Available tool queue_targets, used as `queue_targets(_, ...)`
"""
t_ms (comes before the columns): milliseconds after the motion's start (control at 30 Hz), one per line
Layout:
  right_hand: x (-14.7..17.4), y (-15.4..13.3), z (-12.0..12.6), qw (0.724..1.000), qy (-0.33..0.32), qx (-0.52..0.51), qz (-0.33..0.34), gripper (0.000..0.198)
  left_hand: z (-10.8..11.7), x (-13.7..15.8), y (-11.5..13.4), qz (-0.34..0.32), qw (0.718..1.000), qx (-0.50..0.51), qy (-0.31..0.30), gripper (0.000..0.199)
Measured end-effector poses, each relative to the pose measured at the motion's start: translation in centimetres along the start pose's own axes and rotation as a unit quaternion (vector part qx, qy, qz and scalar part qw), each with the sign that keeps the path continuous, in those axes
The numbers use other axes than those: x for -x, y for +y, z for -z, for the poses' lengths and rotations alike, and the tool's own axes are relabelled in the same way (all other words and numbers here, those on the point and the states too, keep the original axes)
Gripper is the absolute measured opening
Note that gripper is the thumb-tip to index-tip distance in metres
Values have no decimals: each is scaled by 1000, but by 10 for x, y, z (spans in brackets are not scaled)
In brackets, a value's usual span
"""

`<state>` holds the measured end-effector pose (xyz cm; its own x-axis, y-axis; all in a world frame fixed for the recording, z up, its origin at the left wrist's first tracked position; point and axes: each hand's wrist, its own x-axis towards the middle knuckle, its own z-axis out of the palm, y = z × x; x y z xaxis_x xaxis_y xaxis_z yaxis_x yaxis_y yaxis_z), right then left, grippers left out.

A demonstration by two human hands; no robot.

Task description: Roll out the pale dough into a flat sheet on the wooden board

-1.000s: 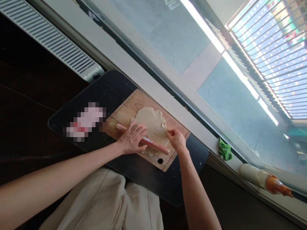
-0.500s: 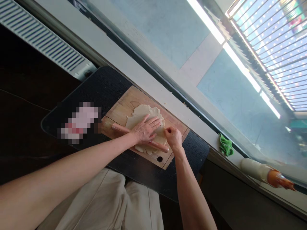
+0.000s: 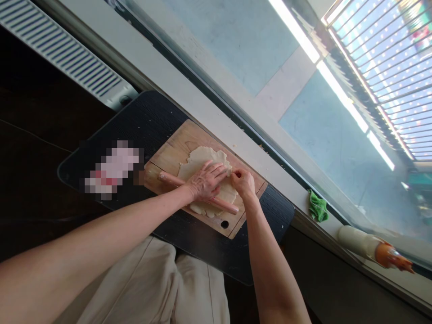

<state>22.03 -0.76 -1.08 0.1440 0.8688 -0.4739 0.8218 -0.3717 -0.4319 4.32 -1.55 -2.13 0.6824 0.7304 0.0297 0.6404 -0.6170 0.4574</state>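
A flat, ragged-edged sheet of dough lies on a wooden cutting board. Across the near part of the dough rests a wooden rolling pin. My left hand is on top of the dough, fingers extended toward its right edge, and its wrist passes over the pin. At that right edge my right hand is closed in a pinch on the dough's rim. The fingertips of the two hands are close together; the pinched bit is mostly hidden.
The board lies on a small black table against a white windowsill. On the sill are crumbs, a green cloth and a whitish bottle with an orange top. A blurred-out pinkish item lies left. A radiator stands upper left.
My left hand's fingers have shifted slightly right and bent a little, nearer my right hand. The right hand stays pinched at the dough's edge. The rolling pin has not visibly moved on the board.
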Motion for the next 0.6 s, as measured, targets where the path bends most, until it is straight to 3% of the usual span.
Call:
queue_targets(233,1,-5,-5,998,13,-15,57,13,0,1,0,5,1000,-5,11,52)
queue_targets(500,11,-10,-9,1000,-12,-10,27,19,-4,3,1,19,1000,2,11,50)
queue_targets(600,16,-14,-18,999,14,37,14,20,-6,3,0,24,1000,-1,15,48)
